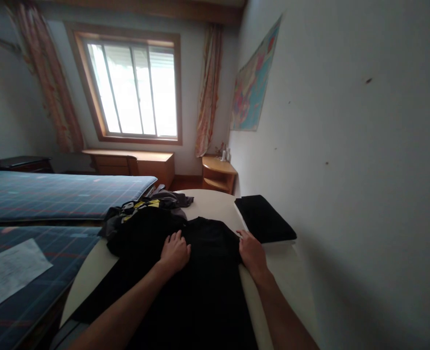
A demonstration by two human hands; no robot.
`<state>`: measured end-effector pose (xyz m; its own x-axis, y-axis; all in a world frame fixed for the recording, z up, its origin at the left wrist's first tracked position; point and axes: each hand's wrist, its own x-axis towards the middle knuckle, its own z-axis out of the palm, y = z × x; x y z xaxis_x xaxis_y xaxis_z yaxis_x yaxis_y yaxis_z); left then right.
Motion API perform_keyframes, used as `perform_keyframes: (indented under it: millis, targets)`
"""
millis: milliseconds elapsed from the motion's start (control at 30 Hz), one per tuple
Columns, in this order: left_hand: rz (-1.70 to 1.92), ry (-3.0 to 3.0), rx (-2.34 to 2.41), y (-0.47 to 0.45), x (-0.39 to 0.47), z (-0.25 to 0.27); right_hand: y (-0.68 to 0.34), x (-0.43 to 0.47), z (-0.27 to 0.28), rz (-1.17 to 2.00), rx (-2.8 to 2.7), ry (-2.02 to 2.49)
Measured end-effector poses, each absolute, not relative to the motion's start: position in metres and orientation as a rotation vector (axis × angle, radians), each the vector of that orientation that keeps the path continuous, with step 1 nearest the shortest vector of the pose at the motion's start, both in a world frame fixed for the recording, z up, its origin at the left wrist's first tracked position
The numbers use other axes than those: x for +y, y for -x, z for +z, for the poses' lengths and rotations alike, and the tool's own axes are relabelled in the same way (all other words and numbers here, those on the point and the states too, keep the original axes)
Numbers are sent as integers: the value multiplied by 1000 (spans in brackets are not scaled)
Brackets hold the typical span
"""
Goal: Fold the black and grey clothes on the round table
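A black shirt (207, 282) lies spread on a round cream table (215, 197), its collar end away from me. My left hand (176, 250) rests on the shirt's left shoulder area, fingers bent slightly and pointing forward, with no fold of cloth visible in them. At the opposite shoulder edge, my right hand (252, 253) is closed on the shirt, one finger sticking out; its other fingertips are partly hidden. Just beyond the left hand is a heap of dark clothes (145, 221) with grey and yellow parts. A folded black garment (266, 218) lies beyond the right hand on something thin and white.
A white wall (364, 194) stands close along the right. To the left are beds with blue plaid mattresses (69, 194) and a printed sheet of paper (14, 272). Farther off are a wooden desk (156, 163), a small corner cabinet (218, 167) and a window (138, 92).
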<state>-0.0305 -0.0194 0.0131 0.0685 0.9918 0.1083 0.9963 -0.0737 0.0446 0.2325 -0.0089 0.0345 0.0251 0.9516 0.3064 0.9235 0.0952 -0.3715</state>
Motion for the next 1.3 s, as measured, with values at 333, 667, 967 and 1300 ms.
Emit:
perform_keyframes:
  millis: [333,667,967,1300]
  targets:
    - [-414,2429,-2036,20,-25,-11,-245,-20,31,-69,-2033,1989]
    - [-324,2440,-2082,24,-29,-5,-261,-4,47,-546,-1677,1757]
    - [-344,2443,-2033,26,-34,0,-215,-15,31,-251,-2118,1424]
    - [-259,2327,-2221,22,-42,11,-192,-28,18,141,-2265,1799]
